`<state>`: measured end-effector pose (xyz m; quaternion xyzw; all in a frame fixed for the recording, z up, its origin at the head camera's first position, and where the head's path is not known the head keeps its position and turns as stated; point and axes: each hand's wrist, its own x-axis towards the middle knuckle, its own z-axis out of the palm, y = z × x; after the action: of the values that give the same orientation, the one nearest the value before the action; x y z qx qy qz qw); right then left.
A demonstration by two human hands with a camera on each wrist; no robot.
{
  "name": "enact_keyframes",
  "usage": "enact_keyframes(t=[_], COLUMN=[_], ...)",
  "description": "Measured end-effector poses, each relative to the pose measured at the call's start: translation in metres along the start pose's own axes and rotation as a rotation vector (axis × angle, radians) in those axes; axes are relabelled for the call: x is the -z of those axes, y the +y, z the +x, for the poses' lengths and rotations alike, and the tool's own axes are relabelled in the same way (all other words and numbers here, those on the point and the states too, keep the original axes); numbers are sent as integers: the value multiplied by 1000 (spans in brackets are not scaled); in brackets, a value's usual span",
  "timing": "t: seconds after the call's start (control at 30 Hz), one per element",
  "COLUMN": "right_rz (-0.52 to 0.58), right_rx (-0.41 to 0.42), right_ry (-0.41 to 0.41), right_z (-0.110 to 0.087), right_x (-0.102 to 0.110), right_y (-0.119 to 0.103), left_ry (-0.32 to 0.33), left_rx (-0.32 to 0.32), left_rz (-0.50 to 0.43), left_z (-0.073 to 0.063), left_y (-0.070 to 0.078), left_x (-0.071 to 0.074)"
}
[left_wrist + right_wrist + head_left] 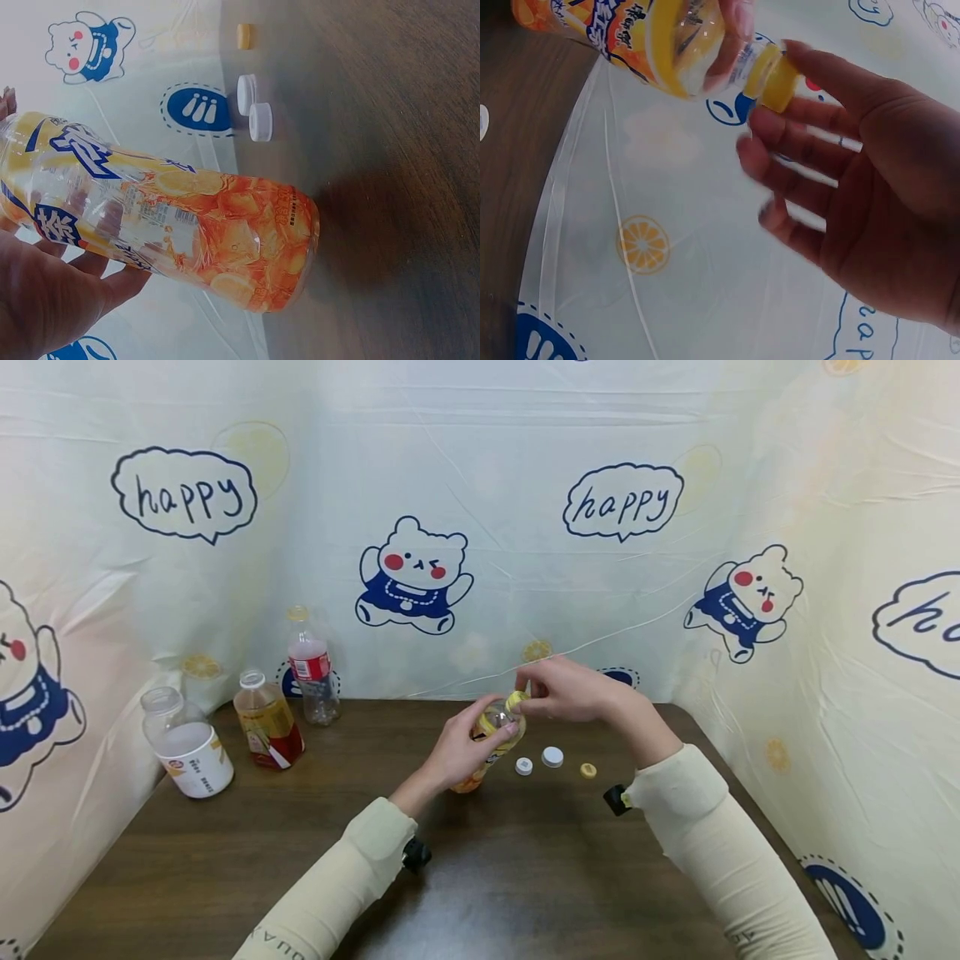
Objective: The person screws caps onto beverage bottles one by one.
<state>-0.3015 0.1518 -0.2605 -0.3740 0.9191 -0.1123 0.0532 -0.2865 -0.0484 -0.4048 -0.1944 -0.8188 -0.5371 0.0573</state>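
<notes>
My left hand (463, 739) grips a clear plastic drink bottle (225, 232) with a yellow and orange label around its upper part. The bottle leans, its neck toward the right hand and its base low near the tabletop. On the neck sits a yellow cap (781, 81), and the thumb and fingers of my right hand (566, 689) pinch it. In the right wrist view the remaining fingers of that hand (877, 150) spread beside the cap. Nearby on the table lie a small white cap (523, 766), a larger white cap (552, 757) and a yellow cap (588, 771).
At the left of the brown table (300, 860) stand a wide-mouthed jar with a white label (197, 764), an uncapped bottle with a red and yellow label (270, 727) and a clear bottle with a red label and yellow cap (311, 672). A printed curtain (510, 460) hangs behind.
</notes>
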Motion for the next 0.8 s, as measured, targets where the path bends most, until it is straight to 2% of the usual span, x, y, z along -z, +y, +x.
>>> enact_keyframes(t=[0.13, 0.23, 0.33, 0.57, 0.7, 0.8], right_rz=[-88, -102, -62, 90, 88, 35], right_rx=[-92, -120, -78, 66, 93, 60], right_ry=[55, 90, 78, -72, -57, -15], right_z=[-1, -3, -4, -5, -3, -2], right_x=[-1, 1, 3, 6, 4, 0], right_y=[-2, -2, -2, 0, 0, -1], left_ry=[-1, -3, -7, -6, 1, 0], left_rx=[-2, 7, 12, 24, 2, -12], left_rz=[13, 2, -11, -17, -2, 11], left_z=[0, 0, -1, 1, 1, 0], left_y=[-1, -1, 0, 0, 1, 0], left_x=[-1, -1, 0, 1, 0, 0])
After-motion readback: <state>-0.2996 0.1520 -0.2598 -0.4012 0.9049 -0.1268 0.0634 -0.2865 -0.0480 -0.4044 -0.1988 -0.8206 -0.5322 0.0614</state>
